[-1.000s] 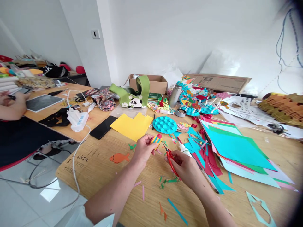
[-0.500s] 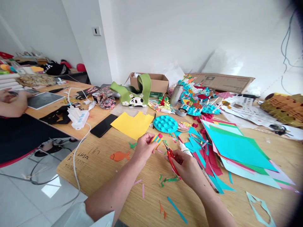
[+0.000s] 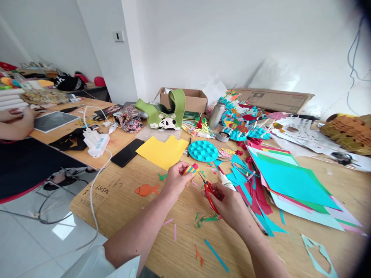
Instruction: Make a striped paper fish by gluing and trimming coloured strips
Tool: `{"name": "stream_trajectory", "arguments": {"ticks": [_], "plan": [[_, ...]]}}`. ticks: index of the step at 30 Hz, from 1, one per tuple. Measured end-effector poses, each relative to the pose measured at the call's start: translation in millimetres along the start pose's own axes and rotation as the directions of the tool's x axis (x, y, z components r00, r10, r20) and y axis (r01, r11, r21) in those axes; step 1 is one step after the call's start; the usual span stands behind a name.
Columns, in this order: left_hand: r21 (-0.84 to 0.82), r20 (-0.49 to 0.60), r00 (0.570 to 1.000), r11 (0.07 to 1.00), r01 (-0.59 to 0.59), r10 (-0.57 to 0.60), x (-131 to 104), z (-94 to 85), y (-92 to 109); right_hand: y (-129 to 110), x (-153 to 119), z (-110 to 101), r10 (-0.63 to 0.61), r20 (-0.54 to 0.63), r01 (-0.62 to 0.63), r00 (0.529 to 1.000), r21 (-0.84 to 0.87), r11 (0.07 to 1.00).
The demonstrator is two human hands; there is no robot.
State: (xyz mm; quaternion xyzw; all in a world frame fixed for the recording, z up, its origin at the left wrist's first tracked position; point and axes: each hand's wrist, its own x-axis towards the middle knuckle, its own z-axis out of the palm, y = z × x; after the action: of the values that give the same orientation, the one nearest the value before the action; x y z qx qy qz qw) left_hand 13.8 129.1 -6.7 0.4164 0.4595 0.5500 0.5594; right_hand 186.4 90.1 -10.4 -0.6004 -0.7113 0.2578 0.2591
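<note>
Striped paper [image 3: 191, 170], left hand [image 3: 176, 180] hiding part

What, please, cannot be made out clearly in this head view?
All in the head view:
Striped paper piece: partly covered by the left hand.
Red-handled scissors: partly covered by the right hand.
White nozzle bottle: lower end behind that hand.
Cardboard box: partly behind the green panda bag.
Handwriting on the table: lower lines too faint.
Co-worker's arm: cut by the left edge.

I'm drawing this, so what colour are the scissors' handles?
The handles are red, seen best in the head view.
</note>
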Motion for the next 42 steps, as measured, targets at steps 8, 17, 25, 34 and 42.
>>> {"name": "stream_trajectory", "arguments": {"ticks": [8, 17, 25, 34, 42], "plan": [[0.062, -0.009, 0.999, 0.997, -0.043, 0.044, -0.2, 0.3, 0.4, -3.1, -1.3, -3.3, 0.003, 0.000, -0.003, 1.000, -0.079, 0.997], [0.091, -0.026, 0.999, 0.995, -0.041, 0.043, -0.6, -0.4, -2.2, 0.2, -2.4, -2.0, -0.178, -0.106, 0.136, 0.978, -0.318, 0.938], [0.125, -0.035, 0.999, 0.992, -0.036, 0.040, -0.7, -0.6, -2.2, -3.7, -4.5, -5.2, -0.368, -0.102, 0.260, 0.924, -0.537, 0.802], [0.116, -0.034, 0.998, 0.992, -0.042, 0.046, 1.0, 0.1, -4.0, 1.4, -3.6, -3.3, -0.366, -0.136, 0.235, 0.921, -0.556, 0.797], [0.086, -0.033, 0.999, 0.996, -0.024, 0.026, -0.3, 0.5, -1.0, 1.7, -3.0, -3.5, -0.355, -0.151, 0.218, 0.923, -0.555, 0.802]]}}
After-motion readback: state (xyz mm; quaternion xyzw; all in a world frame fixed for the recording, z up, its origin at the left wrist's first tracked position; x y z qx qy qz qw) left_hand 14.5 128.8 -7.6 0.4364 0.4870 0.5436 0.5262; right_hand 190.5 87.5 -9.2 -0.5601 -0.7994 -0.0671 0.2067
